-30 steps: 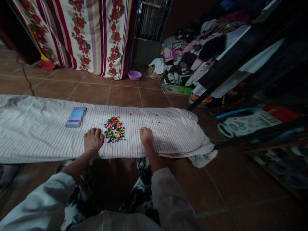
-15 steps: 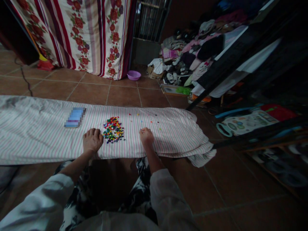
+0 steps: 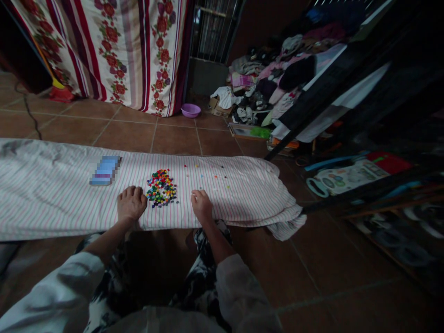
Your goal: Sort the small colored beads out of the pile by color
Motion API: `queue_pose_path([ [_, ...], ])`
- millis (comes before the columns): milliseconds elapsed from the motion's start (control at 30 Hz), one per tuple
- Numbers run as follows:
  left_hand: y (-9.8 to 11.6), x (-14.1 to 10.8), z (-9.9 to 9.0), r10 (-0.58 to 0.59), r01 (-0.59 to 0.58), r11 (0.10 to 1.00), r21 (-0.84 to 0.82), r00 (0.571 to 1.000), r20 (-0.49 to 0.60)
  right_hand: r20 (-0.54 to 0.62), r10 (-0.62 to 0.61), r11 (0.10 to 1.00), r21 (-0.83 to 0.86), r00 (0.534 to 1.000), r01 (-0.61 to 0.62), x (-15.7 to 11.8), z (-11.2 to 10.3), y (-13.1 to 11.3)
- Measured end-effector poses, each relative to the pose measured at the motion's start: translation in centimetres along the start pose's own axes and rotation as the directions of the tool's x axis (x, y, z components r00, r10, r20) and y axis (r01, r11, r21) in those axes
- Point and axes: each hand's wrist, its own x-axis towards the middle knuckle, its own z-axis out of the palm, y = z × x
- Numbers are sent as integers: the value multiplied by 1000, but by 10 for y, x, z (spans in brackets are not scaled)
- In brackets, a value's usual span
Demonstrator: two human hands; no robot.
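Note:
My left hand (image 3: 132, 203) lies palm down on the striped cloth (image 3: 65, 194), its fingers resting at the left edge of a pile of small multicoloured pieces (image 3: 161, 185). To the right of that pile, my right hand (image 3: 201, 206) is held low over the cloth with its fingers curled and the thumb drawn in. What sits between those fingertips, if anything, is too small to tell. Beyond it, several single pieces lie spaced apart in loose rows, among them a red one (image 3: 185, 165), an orange one (image 3: 215, 176) and a yellow-green one (image 3: 228, 187).
A blurred phone-like object (image 3: 105, 170) lies on the cloth to the left. On the tiled floor past the far edge stand a purple basin (image 3: 190, 110) and a red broom (image 3: 61, 94) near a floral curtain (image 3: 111, 51). Heaped clothes (image 3: 267, 85) and a dark slanted post are at right.
My right hand has moved left, toward the pile, and a little nearer to me. A greyish piece now shows on the cloth just beyond it. My left hand stays in place.

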Motion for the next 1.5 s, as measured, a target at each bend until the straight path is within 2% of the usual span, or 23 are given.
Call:
queue_pose_path([
  [100,0,0,0,-6,6,1000,-2,1000,7,62,-75,997,12,995,74,-2,5,-15],
  [300,0,0,1,-8,8,1000,-11,1000,11,151,-102,994,39,983,97,-4,12,-38],
  [667,2,0,-2,-6,7,999,-47,1000,14,153,51,993,-115,987,-33,3,21,-56],
  [967,-1,0,2,-14,14,998,-64,1000,-3,170,9,991,-133,985,14,1,24,-57],
  [1200,0,1,3,-28,30,996,-85,999,25,177,-17,996,-88,984,33,-1,22,-55],
  [1500,0,2,4,-3,4,1000,-25,999,50,178,-38,998,-38,983,45,-1,25,-51],
])
